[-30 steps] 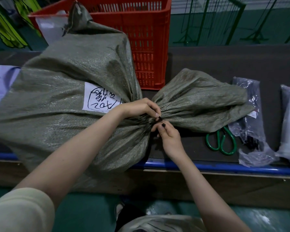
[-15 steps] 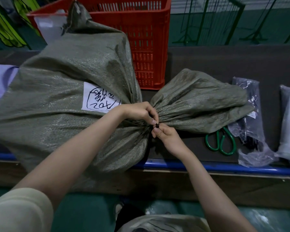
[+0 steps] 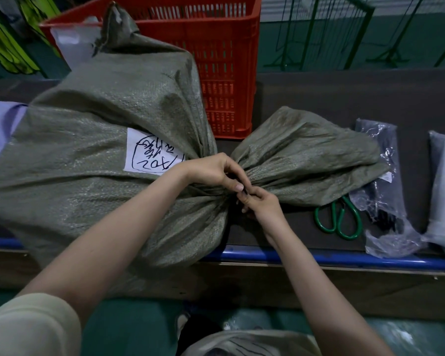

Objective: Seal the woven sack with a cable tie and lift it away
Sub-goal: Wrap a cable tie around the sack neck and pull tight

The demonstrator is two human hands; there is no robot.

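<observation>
Grey-green woven sack (image 3: pixel 93 191), stuffed full w/ a white handwritten label (image 3: pixel 152 156), lies on its side on the table (image 3: pixel 344 98), neck gathered tight, loose mouth fanning right; cable tie barely visible.

Coarse woven sack (image 3: pixel 93 181) — paper label (image 3: pixel 149 156), glossy plastic crate (image 3: pixel 216 60).

Left hand (image 3: pixel 216 168) and right hand (image 3: pixel 261 202) pinch the gathered neck of the woven sack (image 3: pixel 93 150); green-handled scissors (image 3: pixel 338 219) lie right of the grip.
</observation>
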